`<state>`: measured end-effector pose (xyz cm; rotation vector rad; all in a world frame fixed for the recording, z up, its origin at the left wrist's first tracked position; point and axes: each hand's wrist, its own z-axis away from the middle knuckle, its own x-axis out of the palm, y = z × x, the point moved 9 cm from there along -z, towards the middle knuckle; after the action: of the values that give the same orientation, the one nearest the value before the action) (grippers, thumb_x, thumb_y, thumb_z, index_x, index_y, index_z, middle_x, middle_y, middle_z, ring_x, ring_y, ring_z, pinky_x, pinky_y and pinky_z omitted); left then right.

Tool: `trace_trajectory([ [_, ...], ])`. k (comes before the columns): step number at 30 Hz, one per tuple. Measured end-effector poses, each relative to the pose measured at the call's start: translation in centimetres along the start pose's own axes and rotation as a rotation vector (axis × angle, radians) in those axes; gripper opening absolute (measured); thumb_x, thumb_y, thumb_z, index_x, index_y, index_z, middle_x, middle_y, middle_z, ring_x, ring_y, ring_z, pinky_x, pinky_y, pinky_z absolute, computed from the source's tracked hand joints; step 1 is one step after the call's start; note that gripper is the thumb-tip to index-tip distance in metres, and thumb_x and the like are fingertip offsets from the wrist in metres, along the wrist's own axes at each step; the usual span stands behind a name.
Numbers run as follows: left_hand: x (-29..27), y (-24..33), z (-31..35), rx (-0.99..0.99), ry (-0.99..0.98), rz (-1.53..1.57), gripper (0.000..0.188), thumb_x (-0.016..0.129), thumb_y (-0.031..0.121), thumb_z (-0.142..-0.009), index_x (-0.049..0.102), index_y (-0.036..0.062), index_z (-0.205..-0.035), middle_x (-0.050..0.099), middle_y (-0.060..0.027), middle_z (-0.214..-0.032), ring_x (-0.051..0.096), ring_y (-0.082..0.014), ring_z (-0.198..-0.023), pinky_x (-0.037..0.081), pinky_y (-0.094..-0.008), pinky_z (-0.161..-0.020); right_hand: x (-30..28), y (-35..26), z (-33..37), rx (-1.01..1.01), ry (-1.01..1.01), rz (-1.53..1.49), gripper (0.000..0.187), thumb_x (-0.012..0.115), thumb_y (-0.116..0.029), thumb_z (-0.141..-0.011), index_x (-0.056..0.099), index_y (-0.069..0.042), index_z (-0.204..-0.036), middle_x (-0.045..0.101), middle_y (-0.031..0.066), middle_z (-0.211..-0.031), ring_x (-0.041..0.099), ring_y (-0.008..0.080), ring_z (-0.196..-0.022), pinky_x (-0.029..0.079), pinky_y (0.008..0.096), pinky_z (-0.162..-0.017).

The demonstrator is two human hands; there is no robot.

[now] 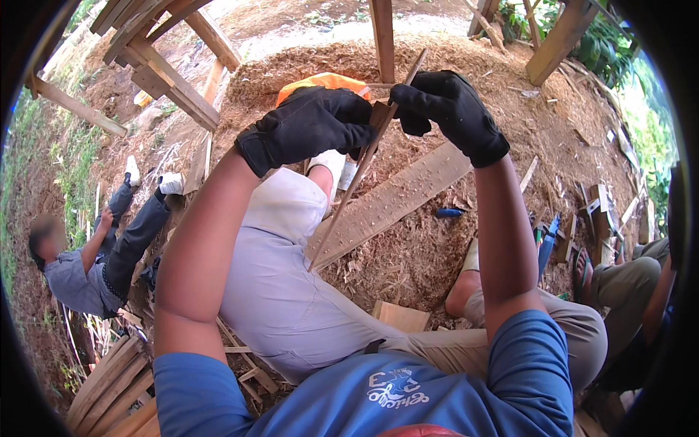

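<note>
A long thin wooden strip (pixel 342 206) slants in front of me, its upper end pointing away and its lower end down by my thigh. My left hand (pixel 309 122), in a black glove, is closed around it near the upper part. A short flat brown piece (pixel 378 115) shows against the strip at these fingertips; I cannot tell whether it is separate. Just above, my right hand (pixel 453 115), gloved in black too, pinches the same strip between thumb and fingers. Both arms are raised and reach forward over my legs.
A broad plank (pixel 397 200) scattered with chips lies on shavings beyond my legs. An orange cloth-like item (pixel 328 81) is behind my hands. One person (pixel 87 266) sits at left, another (pixel 630 284) at right. Blue-handled tool (pixel 547 246), stacked boards (pixel 109 386), wooden post (pixel 382 40).
</note>
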<state>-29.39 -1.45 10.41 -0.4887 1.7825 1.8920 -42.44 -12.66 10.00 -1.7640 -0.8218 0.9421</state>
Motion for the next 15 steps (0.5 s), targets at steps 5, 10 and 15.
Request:
trace_trajectory([
  [5, -0.1, 0.6, 0.0, 0.051, -0.011, -0.105, 0.021, 0.074, 0.015, -0.101, 0.078, 0.0017, -0.117, 0.077, -0.0040, -0.091, 0.072, -0.0135, -0.082, 0.058, -0.0320, -0.079, 0.2, 0.2, 0.0, 0.019, 0.010, -0.028, 0.042, 0.070, -0.040, -0.105, 0.076, -0.001, -0.089, 0.067, 0.0032, -0.070, 0.063, 0.0098, -0.064, 0.049, 0.0289, -0.060],
  [10, 0.1, -0.2, -0.2, 0.022, -0.011, -0.008, 0.021, 0.073, 0.015, -0.102, 0.078, 0.0002, -0.116, 0.077, -0.0050, -0.089, 0.071, -0.0130, -0.081, 0.058, -0.0308, -0.077, 0.4, 0.7, -0.2, 0.038, 0.053, -0.041, 0.041, 0.070, -0.038, -0.105, 0.076, -0.001, -0.090, 0.068, 0.0038, -0.071, 0.063, 0.0105, -0.065, 0.049, 0.0288, -0.062],
  [15, 0.2, -0.4, -0.2, -0.037, -0.020, 0.007, 0.025, 0.073, 0.018, -0.102, 0.077, 0.0000, -0.120, 0.078, -0.0053, -0.095, 0.071, -0.0118, -0.082, 0.058, -0.0304, -0.079, 0.9, 1.9, -0.3, 0.065, 0.110, -0.128, 0.040, 0.068, -0.038, -0.105, 0.079, -0.002, -0.094, 0.071, 0.0043, -0.074, 0.064, 0.0103, -0.065, 0.050, 0.0287, -0.061],
])
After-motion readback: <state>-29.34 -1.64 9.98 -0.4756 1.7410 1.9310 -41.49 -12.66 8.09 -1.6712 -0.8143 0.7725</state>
